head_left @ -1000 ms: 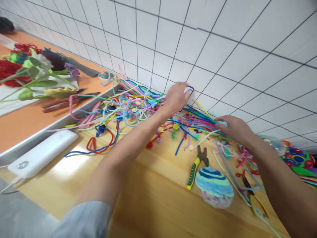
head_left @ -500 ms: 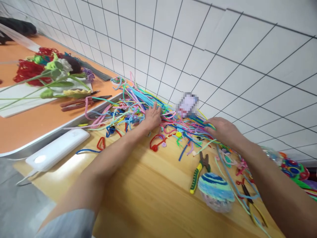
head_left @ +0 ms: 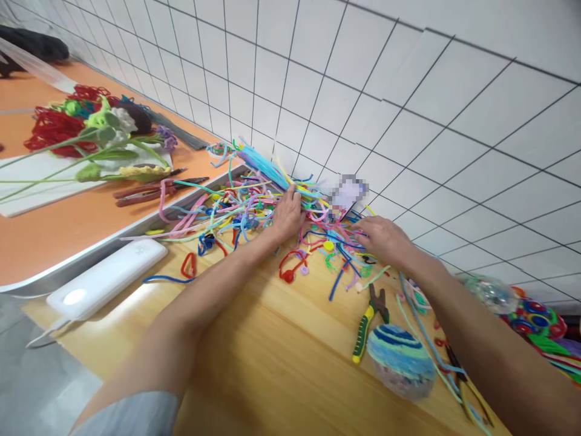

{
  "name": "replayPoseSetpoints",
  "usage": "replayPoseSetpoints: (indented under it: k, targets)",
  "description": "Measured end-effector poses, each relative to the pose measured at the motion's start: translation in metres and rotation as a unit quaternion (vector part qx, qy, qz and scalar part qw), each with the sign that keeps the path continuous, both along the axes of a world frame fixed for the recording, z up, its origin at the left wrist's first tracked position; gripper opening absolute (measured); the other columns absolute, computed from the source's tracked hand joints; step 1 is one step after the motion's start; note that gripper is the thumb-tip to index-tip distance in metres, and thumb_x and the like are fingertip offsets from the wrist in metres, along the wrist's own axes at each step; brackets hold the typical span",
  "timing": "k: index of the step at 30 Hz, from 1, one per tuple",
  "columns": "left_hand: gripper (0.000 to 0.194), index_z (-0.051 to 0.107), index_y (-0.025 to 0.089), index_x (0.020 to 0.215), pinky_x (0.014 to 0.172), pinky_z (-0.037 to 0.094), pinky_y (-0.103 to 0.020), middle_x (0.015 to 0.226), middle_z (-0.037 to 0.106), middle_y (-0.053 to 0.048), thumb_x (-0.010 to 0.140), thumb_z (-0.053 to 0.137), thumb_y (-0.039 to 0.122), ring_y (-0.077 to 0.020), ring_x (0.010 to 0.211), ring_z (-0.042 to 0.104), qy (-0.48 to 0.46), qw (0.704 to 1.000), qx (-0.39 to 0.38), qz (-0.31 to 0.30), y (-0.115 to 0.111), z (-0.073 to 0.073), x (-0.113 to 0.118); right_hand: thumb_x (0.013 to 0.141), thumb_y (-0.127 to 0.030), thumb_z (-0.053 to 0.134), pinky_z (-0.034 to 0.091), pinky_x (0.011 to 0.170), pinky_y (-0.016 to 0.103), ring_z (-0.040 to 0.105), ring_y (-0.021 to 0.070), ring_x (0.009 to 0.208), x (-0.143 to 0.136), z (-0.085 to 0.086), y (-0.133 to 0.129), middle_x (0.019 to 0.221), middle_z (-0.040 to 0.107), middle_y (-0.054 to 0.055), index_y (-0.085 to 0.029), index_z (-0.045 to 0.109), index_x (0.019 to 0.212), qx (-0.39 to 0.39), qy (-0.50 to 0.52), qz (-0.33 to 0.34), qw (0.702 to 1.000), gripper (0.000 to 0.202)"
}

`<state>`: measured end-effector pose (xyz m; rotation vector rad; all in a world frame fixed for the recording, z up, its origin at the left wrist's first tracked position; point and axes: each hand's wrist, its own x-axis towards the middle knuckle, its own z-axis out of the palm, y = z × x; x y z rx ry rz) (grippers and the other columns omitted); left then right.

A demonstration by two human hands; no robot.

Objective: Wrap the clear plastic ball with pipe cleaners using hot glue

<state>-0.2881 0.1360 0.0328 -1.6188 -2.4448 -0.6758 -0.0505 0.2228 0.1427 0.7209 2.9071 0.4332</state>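
Note:
A tangled heap of coloured pipe cleaners [head_left: 245,209] lies along the foot of the tiled wall. My left hand [head_left: 288,215] is closed around a light-blue bundle of pipe cleaners [head_left: 265,165] whose far ends tilt up toward the wall. At the right part of the heap, my right hand [head_left: 384,239] has its fingers curled onto several pipe cleaners [head_left: 347,233]; its fingertips are partly hidden. Between the hands, a phone-like card with a blurred face [head_left: 348,195] leans at the wall. Loose bits, among them a red loop [head_left: 287,275], lie just in front.
Green-and-yellow pliers [head_left: 365,327] and a blue-striped fuzzy ball [head_left: 402,360] rest on the wooden table [head_left: 272,363]. More pliers [head_left: 467,387] lie under my right forearm. A white lamp-like device [head_left: 109,278] stands left. Pipe-cleaner flowers [head_left: 104,121] lie on the orange table [head_left: 68,242].
My left hand has closed on the light-blue bundle, whose far ends now sit higher. My right hand has shifted left along the heap, toward the left one.

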Motion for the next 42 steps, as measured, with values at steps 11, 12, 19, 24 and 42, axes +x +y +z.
replayPoseSetpoints:
  k: [11,12,19,24,42]
  targets:
    - [0.034,0.066,0.008,0.122,0.111,0.042,-0.048,0.123,0.07,-0.022,0.103,0.039,0.013,-0.0328,0.121,0.063,0.018,0.997,-0.074,-0.006,-0.012,0.011,0.007,0.103,-0.025,0.052,0.053,0.104,0.038,0.071,0.0283,0.119,-0.031,-0.002,0.002,0.124,0.079,0.014,-0.02,0.078,0.122,-0.027,0.019,0.015,0.999,0.032]
    - [0.036,0.063,0.008,0.126,0.108,0.044,-0.046,0.123,0.07,-0.022,0.104,0.036,0.012,-0.0317,0.119,0.064,0.015,0.997,-0.077,0.001,-0.013,0.012,0.006,0.102,-0.024,0.053,0.053,0.105,0.038,0.07,0.0284,0.12,-0.036,-0.002,0.002,0.124,0.079,0.013,-0.02,0.078,0.122,-0.037,0.031,0.008,0.999,0.032]
    - [0.035,0.061,0.009,0.13,0.101,0.048,-0.041,0.131,0.068,-0.022,0.105,0.037,0.011,-0.0313,0.123,0.063,0.01,0.995,-0.101,0.01,-0.016,0.01,0.003,0.104,-0.027,0.051,0.051,0.107,0.039,0.068,0.0301,0.127,-0.094,-0.002,0.011,0.134,0.076,0.015,-0.017,0.073,0.13,-0.084,0.1,-0.066,0.989,0.036]
    - [0.042,0.054,0.002,0.142,0.103,0.05,-0.041,0.131,0.068,-0.026,0.104,0.038,0.007,-0.0316,0.124,0.064,0.002,0.993,-0.115,0.011,-0.016,0.006,0.004,0.104,-0.024,0.053,0.05,0.107,0.037,0.068,0.0297,0.13,-0.153,-0.026,0.023,0.139,0.074,0.018,-0.014,0.068,0.136,-0.12,0.105,-0.119,0.98,0.037]
    - [0.064,0.025,0.009,0.167,0.105,0.055,-0.043,0.168,0.042,-0.024,0.104,0.033,0.008,-0.0326,0.133,0.062,-0.024,0.999,-0.027,0.034,-0.011,-0.003,0.001,0.099,-0.024,0.06,0.051,0.105,0.037,0.069,0.0297,0.124,-0.188,-0.05,0.034,0.133,0.075,0.02,-0.013,0.069,0.132,-0.128,0.173,-0.153,0.964,0.036]
